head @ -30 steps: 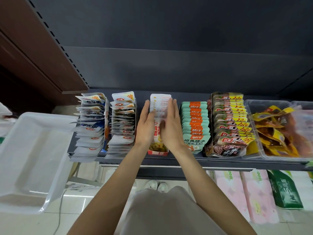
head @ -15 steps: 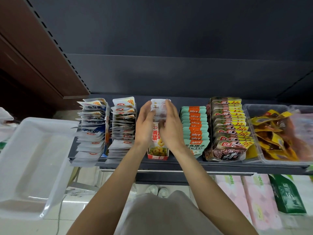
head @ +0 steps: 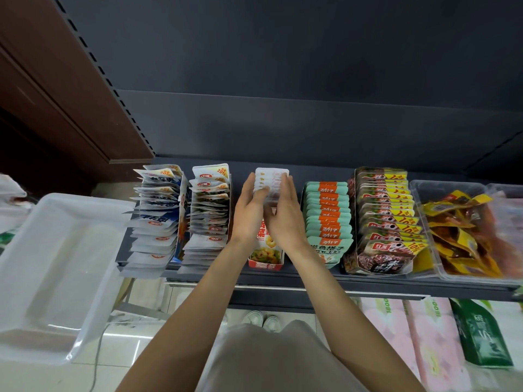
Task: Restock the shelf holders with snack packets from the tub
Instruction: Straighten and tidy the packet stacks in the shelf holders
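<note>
Left hand point(head: 249, 213) and right hand point(head: 285, 215) are pressing, fingers straight, against either side of the white snack packets point(head: 271, 179) standing in the red holder point(head: 266, 260) (mid-shelf). White tub point(head: 42, 267) is sitting at left, beside the shelf point(head: 368, 281).

A shelf point(head: 311, 281) crosses mid-frame carrying a row of packet holders. At the row's centre both hands, left hand point(head: 249, 213) and right hand point(head: 285, 213), flank a stack of packets point(head: 271, 179). The tub point(head: 56, 264) sits lower left; a bin point(head: 424, 190) stands far right.
</note>
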Available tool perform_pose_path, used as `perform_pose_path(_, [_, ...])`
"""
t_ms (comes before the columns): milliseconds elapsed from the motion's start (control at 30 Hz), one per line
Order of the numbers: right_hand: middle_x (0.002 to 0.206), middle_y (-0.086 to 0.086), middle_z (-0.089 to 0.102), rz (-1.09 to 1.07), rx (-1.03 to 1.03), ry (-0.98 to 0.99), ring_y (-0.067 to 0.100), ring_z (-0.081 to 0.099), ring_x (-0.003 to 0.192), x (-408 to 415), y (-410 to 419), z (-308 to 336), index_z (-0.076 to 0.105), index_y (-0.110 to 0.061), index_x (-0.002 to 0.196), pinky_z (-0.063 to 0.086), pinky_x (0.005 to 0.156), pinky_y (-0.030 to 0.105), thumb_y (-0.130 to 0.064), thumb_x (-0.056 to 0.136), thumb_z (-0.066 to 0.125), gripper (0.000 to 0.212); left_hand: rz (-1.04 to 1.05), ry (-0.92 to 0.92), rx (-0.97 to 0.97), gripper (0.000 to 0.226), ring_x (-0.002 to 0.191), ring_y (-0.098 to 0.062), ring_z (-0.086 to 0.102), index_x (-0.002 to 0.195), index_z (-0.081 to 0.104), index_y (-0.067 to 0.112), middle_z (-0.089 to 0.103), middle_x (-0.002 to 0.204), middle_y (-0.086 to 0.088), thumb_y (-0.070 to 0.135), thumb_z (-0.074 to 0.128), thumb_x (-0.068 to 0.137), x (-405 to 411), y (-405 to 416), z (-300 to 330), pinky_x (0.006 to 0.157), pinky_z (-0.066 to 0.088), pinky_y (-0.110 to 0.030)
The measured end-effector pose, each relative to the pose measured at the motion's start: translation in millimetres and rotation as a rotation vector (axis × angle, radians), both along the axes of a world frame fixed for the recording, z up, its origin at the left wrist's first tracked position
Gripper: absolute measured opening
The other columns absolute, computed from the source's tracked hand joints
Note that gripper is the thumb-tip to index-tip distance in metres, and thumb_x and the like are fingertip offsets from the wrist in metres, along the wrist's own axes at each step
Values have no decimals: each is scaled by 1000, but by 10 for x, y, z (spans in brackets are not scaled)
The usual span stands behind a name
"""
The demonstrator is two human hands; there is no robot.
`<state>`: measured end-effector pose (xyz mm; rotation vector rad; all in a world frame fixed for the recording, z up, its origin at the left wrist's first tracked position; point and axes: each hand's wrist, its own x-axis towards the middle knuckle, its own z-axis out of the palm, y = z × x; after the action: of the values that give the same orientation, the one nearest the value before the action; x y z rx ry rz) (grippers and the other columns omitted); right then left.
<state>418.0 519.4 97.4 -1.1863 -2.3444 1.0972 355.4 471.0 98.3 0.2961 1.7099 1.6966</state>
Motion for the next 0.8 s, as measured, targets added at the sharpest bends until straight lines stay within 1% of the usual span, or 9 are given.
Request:
perform_pose_path(133, [161,-2,-1,39,6,-6,14,10,146,37,-24,-34,4,-19,153,22,96,13,-15,97,53,75,-14,16,-2,53,97,13,57,145,35,20,57,113,21,11,50,95,65,-37,47,74,45,-3])
perform_pose_path(200, [161,0,-6,64,11,-18,16,5,147,50,-24,-9,2,-18,153,23,107,18,-16,97,53,76,-23,10,-8,54,109,4,55,147,32,21,55,126,13,14,49,96,102,-34,134,86,44,-9])
perform_pose_path(267, [160,3,-10,99,24,-8,17,0,148,75,-29,55,1,-17,153,22,115,28,-13,97,52,76,-49,42,-36,52,128,-6,44,147,32,23,45,143,5,17,47,98,131,-64,270,106,37,-24])
perform_pose_path(333, [161,6,-2,134,73,85,19,3,148,124,-27,144,11,-16,152,23,117,32,-7,95,52,70,-95,139,-46,46,131,-2,38,142,38,28,43,144,11,18,46,98,151,-202,430,112,31,-27])
perform_pose_path(400, [157,5,18,171,164,223,18,17,144,166,-12,248,30,-17,147,24,114,24,-4,94,52,59,-148,344,-1,39,122,7,45,130,49,37,52,130,22,18,48,96,158,-471,604,105,36,-18])
perform_pose_path(467, [152,0,32,238,193,270,13,28,139,141,10,361,38,-19,143,24,109,18,-9,93,56,54,-135,667,-94,34,114,5,52,124,55,33,59,119,21,22,51,92,79,-792,706,95,42,-12])
perform_pose_path(600, [155,-1,24,502,234,137,14,21,142,-192,9,494,24,-21,149,20,113,28,-23,90,63,71,-24,1345,-481,24,94,-22,61,107,64,12,68,100,-1,18,61,84,-324,-1255,728,81,46,-35])
perform_pose_path(700, [158,3,16,650,327,-26,19,15,145,-533,14,504,14,-17,152,19,118,39,-27,87,68,86,-126,1547,-587,24,94,-28,62,100,69,14,68,94,-2,25,66,79,-686,-1351,663,86,40,-38])
perform_pose_path(800, [153,4,28,711,334,-192,22,27,139,-791,83,484,12,-18,153,31,111,39,-33,86,68,88,-370,1647,-653,40,102,-28,61,104,69,16,68,101,-3,36,77,71,-974,-1256,623,93,39,-41])
